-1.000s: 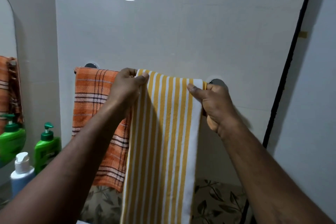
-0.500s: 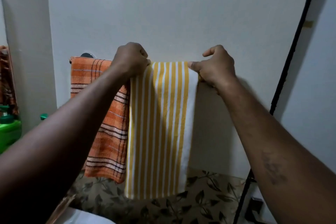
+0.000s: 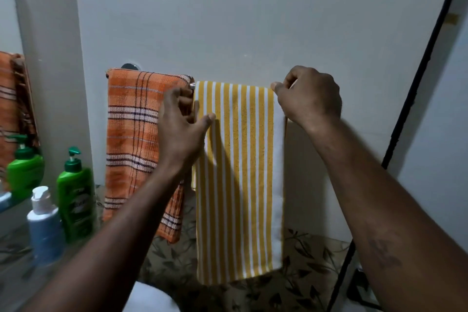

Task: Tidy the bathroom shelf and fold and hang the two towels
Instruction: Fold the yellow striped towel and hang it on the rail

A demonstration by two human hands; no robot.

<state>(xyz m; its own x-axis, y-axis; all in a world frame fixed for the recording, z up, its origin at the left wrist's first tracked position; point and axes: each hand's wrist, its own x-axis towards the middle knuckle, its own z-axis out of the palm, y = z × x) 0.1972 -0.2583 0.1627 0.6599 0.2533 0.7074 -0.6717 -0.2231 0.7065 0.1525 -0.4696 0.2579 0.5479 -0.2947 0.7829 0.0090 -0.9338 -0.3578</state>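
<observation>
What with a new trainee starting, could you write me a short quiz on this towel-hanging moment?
1. True or false: the orange checked towel hangs left of the yellow striped towel.
2. The right hand holds: A the yellow striped towel's top corner; B the orange checked towel; C nothing.
3. Fill in: the left hand pinches the yellow striped towel's ____ edge.
Key: 1 true; 2 A; 3 left.

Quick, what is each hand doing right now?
Left hand: grips the left edge of the yellow striped towel, thumb in front.
Right hand: pinches that towel's top right corner.
</observation>
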